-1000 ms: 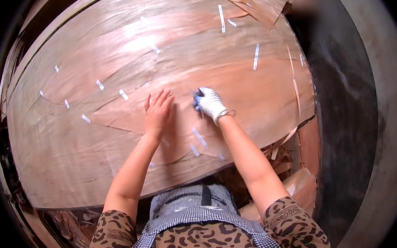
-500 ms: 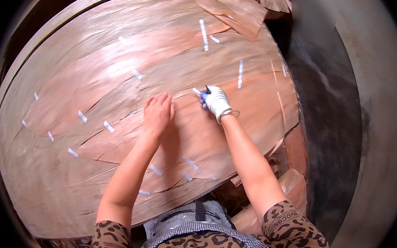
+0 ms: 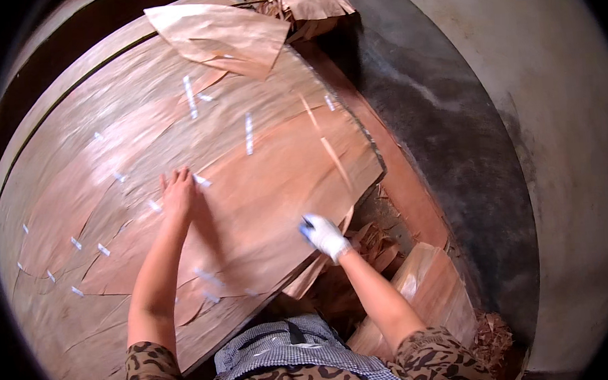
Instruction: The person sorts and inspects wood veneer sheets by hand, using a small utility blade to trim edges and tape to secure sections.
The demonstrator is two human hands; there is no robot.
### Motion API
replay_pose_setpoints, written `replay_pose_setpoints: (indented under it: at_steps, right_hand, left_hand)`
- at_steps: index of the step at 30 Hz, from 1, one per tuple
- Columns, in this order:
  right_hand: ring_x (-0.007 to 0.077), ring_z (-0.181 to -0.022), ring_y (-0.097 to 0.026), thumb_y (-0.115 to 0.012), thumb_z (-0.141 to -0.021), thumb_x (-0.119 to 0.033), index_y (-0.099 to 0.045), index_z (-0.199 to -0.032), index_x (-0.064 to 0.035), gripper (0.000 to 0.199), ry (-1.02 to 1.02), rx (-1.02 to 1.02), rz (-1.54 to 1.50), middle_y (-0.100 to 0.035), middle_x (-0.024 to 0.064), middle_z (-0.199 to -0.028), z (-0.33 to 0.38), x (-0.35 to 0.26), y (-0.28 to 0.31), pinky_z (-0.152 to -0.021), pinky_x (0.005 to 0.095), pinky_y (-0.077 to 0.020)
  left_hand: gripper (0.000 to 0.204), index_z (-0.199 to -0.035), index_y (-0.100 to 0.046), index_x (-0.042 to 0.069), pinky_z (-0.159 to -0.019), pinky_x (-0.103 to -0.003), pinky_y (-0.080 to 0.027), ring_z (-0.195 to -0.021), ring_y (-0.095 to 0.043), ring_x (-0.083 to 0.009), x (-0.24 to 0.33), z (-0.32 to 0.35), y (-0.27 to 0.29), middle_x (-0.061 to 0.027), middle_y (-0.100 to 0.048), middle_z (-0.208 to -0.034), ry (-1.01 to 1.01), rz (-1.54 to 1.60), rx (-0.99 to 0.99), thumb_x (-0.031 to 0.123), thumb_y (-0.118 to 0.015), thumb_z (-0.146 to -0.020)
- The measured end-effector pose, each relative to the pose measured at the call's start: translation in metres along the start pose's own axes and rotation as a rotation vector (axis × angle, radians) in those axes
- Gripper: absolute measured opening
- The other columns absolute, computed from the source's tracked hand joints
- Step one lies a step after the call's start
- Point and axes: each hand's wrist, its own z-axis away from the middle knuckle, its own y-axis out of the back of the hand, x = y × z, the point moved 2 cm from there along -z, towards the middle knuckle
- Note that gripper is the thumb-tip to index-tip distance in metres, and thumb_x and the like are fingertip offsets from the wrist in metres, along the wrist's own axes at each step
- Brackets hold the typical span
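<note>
A broad, thin wood veneer sheet [image 3: 268, 171], pinkish brown with long grain, lies before me. White tape strips [image 3: 249, 133] sit on it, several along the seams between its pieces. My left hand [image 3: 179, 192] is bare and rests palm down on the veneer, fingers stretched, beside a tape strip [image 3: 202, 180] at a seam. My right hand [image 3: 324, 236] wears a white glove with blue fingertips. It is over the near right part of the sheet, closed around a small dark object mostly hidden by the fingers; motion blurs it.
A loose veneer piece [image 3: 218, 38] lies across the far edge, with crumpled scraps [image 3: 313, 5] behind it. Below the sheet's right edge are more veneer sheets [image 3: 421, 287] and shredded offcuts [image 3: 492, 335]. A dark floor strip [image 3: 447, 132] runs along the right.
My view has shifted right, so the sheet appears farther left. My right hand has left the tape strip near the seam and moved nearer to me and right. The left hand stays on the veneer, now beside that strip.
</note>
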Motion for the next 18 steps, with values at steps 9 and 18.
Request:
replay_pose_setpoints:
  at_steps: [9,18]
  right_hand:
    - [0.0099,-0.045,-0.048,-0.054,-0.084,-0.015,-0.055,-0.087,-0.004,0.011,-0.49,-0.087,-0.553,-0.056,0.0037,-0.062,0.188,0.215,0.078,-0.042,0.0228,-0.0378]
    - [0.0094,-0.043,-0.048,-0.055,-0.083,-0.014,-0.052,-0.087,-0.0069,0.008,-0.633,0.278,-0.804,-0.055,0.0033,-0.061,0.235,0.339,0.186,-0.037,0.0211,-0.0361]
  left_hand:
    - [0.033,-0.102,-0.054,0.007,-0.068,-0.036,-0.047,-0.073,-0.058,-0.027,0.308,0.054,-0.049,-0.0107,-0.058,-0.079,-0.047,0.702,0.13,0.028,-0.06,-0.077]
    - [0.03,-0.106,-0.054,0.005,-0.076,-0.028,-0.044,-0.088,-0.055,-0.0135,0.435,-0.1,-0.012,-0.0064,-0.059,-0.1,-0.038,2.272,-0.799,0.027,-0.044,-0.089]
